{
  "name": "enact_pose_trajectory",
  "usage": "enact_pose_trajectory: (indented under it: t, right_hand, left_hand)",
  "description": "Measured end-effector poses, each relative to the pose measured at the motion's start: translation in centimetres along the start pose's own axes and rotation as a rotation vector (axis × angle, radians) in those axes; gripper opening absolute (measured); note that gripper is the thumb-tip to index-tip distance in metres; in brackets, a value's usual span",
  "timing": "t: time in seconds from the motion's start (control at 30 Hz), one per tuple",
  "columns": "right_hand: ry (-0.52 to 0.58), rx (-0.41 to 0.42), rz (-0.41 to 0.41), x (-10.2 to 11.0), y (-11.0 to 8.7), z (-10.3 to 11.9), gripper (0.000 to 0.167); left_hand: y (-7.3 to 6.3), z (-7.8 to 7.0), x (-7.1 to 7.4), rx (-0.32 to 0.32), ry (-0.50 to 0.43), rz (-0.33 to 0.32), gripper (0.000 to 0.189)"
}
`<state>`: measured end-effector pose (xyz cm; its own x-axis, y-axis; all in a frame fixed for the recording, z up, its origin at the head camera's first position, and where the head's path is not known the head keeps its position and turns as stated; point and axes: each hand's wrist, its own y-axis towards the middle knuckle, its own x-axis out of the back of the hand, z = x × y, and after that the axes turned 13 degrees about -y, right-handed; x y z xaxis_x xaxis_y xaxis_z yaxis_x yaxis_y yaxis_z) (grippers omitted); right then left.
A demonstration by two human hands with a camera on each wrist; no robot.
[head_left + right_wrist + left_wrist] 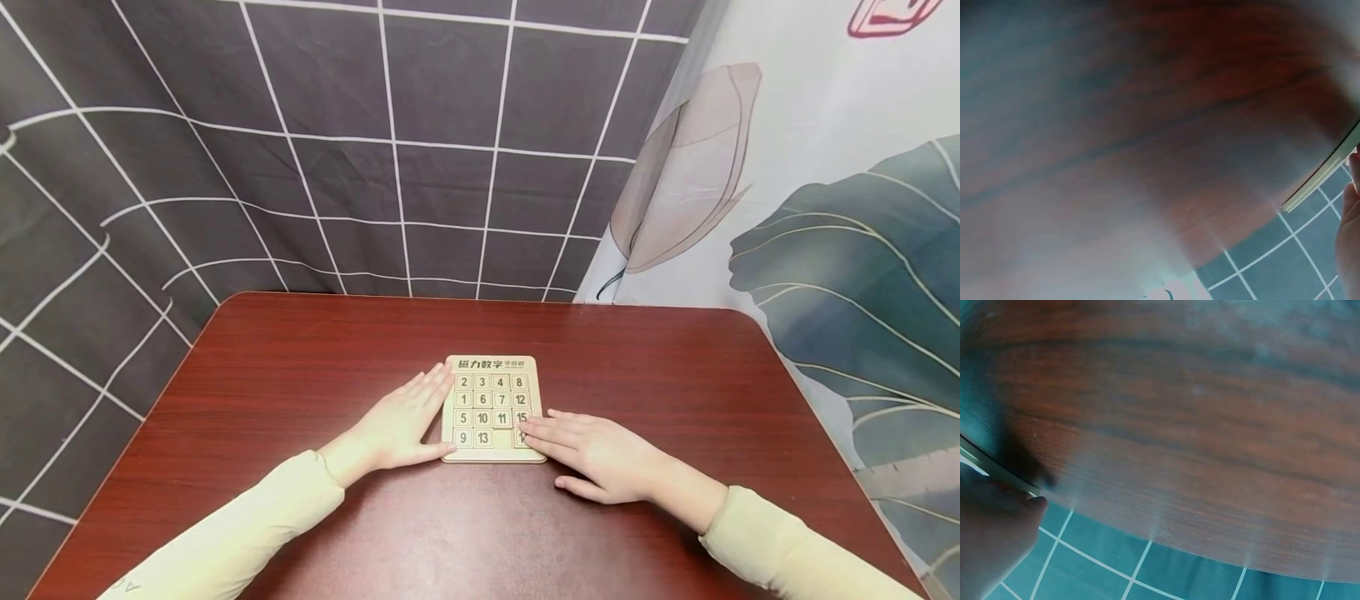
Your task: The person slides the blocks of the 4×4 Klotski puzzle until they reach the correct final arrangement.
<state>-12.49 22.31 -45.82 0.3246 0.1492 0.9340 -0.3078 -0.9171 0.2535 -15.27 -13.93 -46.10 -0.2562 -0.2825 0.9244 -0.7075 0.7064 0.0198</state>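
Observation:
A pale number sliding puzzle (495, 456) lies flat on the table, with dark Chinese lettering across its top. Its bare slot sits in the bottom row, right of the 13 tile (483, 438). Along the puzzle's left side rests my left hand (401, 421), fingertips at the upper corner and thumb at the lower one. My right hand (600, 454) reaches in from the right with fingers extended. Its fingertips touch the bottom-right tile (521, 437), partly covering it, and lie right at the 15 tile (521, 418). Both wrist views catch the puzzle's edge (997, 472) beside a hand.
The reddish-brown wooden table (322, 350) has rounded far corners. Behind it and on the left hangs a dark curtain (442, 92) with a white grid. A white curtain (675, 242) with leaf prints hangs on the right.

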Motion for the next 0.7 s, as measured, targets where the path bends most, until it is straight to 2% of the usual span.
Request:
enact_pose_trajectory:
  t: [0.23,0.7]
  right_hand:
    - [0.018,0.021,-0.032,-0.2,0.7,-0.1,0.061]
    - [0.006,0.091,0.003,-0.9,4.4,1.0,0.067]
  left_hand:
    - [-0.1,0.1,0.1,-0.005,-0.007,-0.003,0.101]
    - [-0.1,0.0,0.2,-0.004,-0.019,-0.008,0.100]
